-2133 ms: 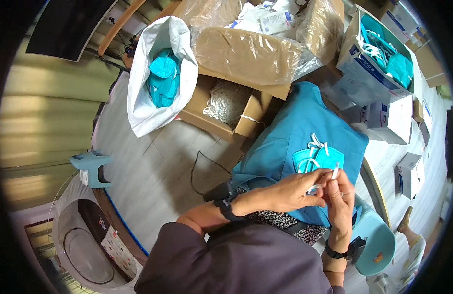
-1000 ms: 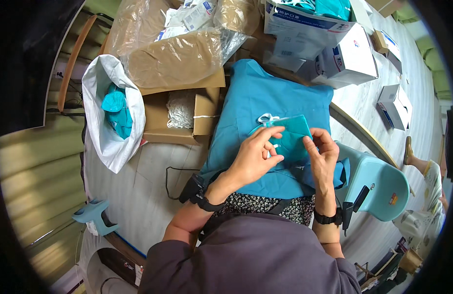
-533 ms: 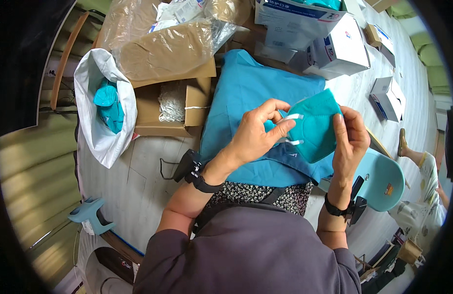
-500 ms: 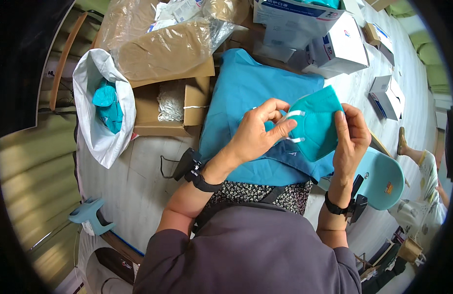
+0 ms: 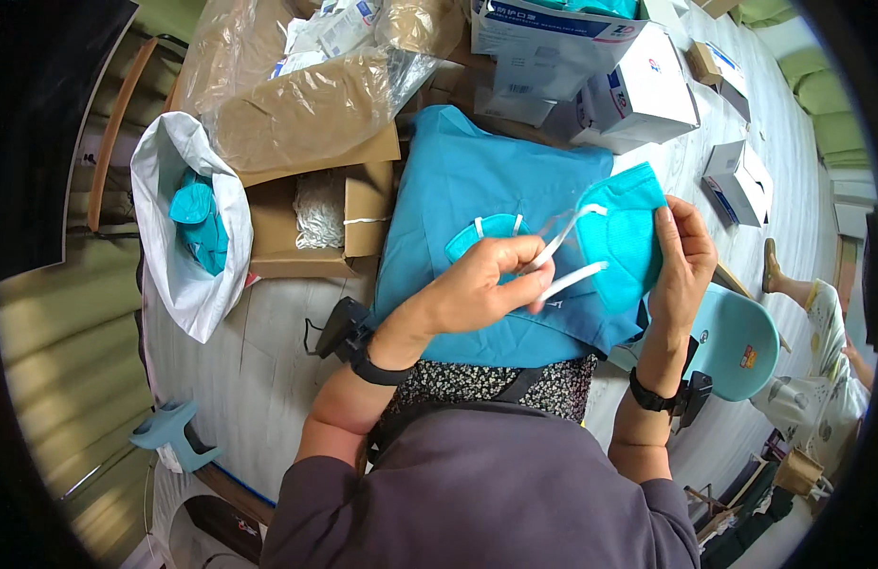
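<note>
My right hand holds a teal folded face mask by its edge, lifted above a teal cloth spread over my lap. My left hand pinches the mask's two white elastic straps and pulls them sideways. Another teal mask with white straps lies on the cloth just behind my left hand. Both wrists carry dark bands.
An open cardboard box with a white bundle sits to the left, under a clear plastic bag of brown material. A white bag holds teal masks. White cartons stand at the back right. Another person's leg and a light blue stool are on the right.
The mask was lifted off the cloth into both hands, and my left hand has now drawn its white straps out to the left. The view swung over the table.
</note>
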The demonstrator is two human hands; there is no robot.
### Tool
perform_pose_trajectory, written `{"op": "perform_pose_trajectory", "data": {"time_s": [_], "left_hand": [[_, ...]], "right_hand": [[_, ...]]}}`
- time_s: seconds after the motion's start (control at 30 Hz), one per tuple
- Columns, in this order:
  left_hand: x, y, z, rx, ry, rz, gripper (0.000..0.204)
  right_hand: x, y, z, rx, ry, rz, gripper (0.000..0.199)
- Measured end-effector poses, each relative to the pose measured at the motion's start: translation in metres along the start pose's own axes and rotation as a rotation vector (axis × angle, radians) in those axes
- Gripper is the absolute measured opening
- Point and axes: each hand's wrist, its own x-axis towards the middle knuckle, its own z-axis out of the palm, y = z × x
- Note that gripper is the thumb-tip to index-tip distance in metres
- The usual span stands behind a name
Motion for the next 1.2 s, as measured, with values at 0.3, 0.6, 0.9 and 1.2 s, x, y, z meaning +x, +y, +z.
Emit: {"op": "perform_pose_trajectory", "data": {"time_s": [0.3,0.6,0.9,1.2], "left_hand": [[-0.036,0.044,-0.044,-0.388,-0.05,0.381,0.024],[-0.01,0.059,-0.017,-0.173,0.093,-0.101,0.054],[0.001,0.054,0.0,-0.115,-0.044,-0.226,0.051],[0.003,0.032,-0.004,0.082,0.137,-0.225,0.047]], "right_hand": [[0.008,0.013,-0.014,0.099,0.002,0.082,0.016],[-0.017,0.02,0.048,-0.541,-0.301,-0.138,0.033],[-0.007,-0.012,0.05,0.085,-0.854,0.24,0.06],[-0.015,-0.016,0.042,-0.066,-0.663,0.156,0.038]]}}
